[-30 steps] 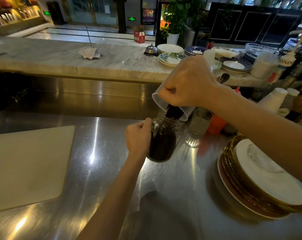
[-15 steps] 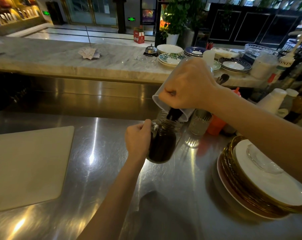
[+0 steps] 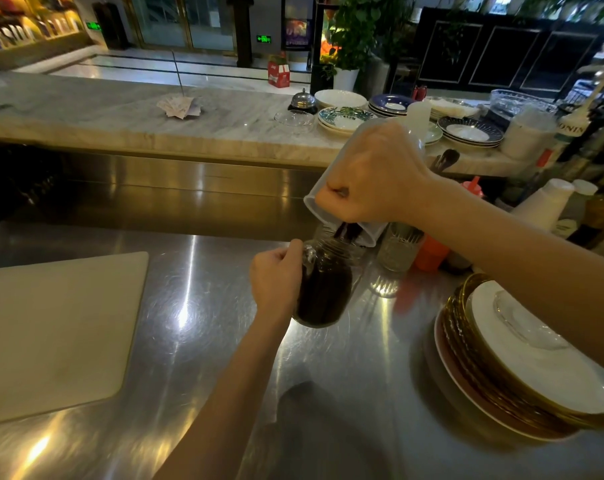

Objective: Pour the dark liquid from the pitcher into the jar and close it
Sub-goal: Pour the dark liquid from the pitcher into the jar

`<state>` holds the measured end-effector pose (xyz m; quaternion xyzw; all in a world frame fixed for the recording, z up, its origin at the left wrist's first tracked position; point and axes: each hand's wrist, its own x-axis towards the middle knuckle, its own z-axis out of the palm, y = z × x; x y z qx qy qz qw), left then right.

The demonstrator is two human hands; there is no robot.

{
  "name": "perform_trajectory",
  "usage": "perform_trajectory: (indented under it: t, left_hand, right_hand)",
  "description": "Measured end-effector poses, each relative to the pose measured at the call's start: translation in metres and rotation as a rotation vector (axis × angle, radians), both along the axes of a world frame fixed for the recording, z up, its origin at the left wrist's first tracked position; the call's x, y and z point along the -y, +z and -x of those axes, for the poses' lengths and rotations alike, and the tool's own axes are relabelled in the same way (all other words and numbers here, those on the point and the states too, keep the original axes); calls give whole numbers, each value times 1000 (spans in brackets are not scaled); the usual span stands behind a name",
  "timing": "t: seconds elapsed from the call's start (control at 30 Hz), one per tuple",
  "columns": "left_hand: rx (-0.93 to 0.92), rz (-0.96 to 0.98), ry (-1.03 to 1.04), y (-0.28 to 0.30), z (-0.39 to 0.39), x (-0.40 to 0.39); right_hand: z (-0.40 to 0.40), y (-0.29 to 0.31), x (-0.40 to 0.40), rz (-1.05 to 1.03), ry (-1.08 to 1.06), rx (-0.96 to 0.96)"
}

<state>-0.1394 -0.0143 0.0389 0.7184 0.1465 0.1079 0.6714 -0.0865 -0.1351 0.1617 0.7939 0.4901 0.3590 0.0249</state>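
A glass jar (image 3: 324, 289) stands on the steel counter (image 3: 207, 341), nearly full of dark liquid. My left hand (image 3: 274, 277) grips its left side. My right hand (image 3: 373, 174) holds a translucent plastic pitcher (image 3: 316, 202) by its handle, tipped steeply down to the left above the jar. A dark stream (image 3: 343, 233) runs from the pitcher's rim into the jar's mouth. No lid shows.
A pale cutting board (image 3: 51, 327) lies at the left. A stack of gold-rimmed plates (image 3: 522, 362) sits at the right under my forearm. A cut-glass tumbler (image 3: 397, 247) and an orange cup (image 3: 430, 256) stand just behind the jar. Dishes crowd the marble ledge (image 3: 120, 126).
The level of dark liquid in the jar has risen a little. Both hands hold nearly the same places, with the pitcher tipped slightly further.
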Motion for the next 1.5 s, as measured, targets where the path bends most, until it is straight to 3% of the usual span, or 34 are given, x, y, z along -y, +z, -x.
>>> perform_trajectory:
  t: [0.67, 1.1, 1.27, 1.5]
  left_hand:
    - [2, 10, 8, 1, -1, 1]
    - [19, 3, -5, -3, -2, -1]
    - [-1, 27, 15, -13, -2, -5]
    - [-103, 125, 32, -38, -4, -23]
  right_hand:
    - [-1, -6, -1, 32, 43, 74]
    - [6, -9, 0, -4, 122, -4]
    - [-3, -11, 14, -286, 1, -228]
    - [-21, -66, 43, -1089, -267, -753]
